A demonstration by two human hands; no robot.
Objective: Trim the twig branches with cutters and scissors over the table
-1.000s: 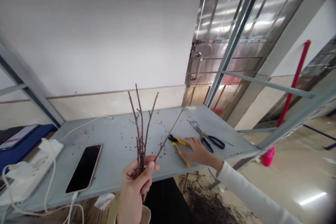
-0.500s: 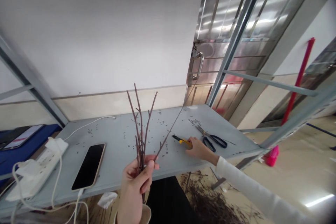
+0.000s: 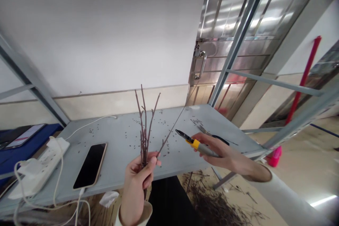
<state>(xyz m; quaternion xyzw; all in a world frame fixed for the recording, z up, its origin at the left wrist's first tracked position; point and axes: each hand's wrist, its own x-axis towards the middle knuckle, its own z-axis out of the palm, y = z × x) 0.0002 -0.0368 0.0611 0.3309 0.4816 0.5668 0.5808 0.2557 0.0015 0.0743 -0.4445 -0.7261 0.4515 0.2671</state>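
My left hand is closed around several brown twigs that stand upright above the fist. Between its thumb and forefinger, a long thin twig slants away to the upper right, apart from the others. My right hand grips pruning shears with a yellow and grey handle, raised over the tabletop. Their dark pointed jaws aim left towards the slanting twig, with a gap between. Behind the right hand lie scissors with dark handles, partly hidden by it.
Tiny dark clippings dot the grey tabletop. On the left lie a phone on a cable and a white power strip. Grey metal posts frame the table. A heap of twigs covers the floor below.
My right hand has lifted the pruning shears off the tabletop and brought them nearer, now covering part of the scissors. The upright twigs in my left hand have shifted slightly right.
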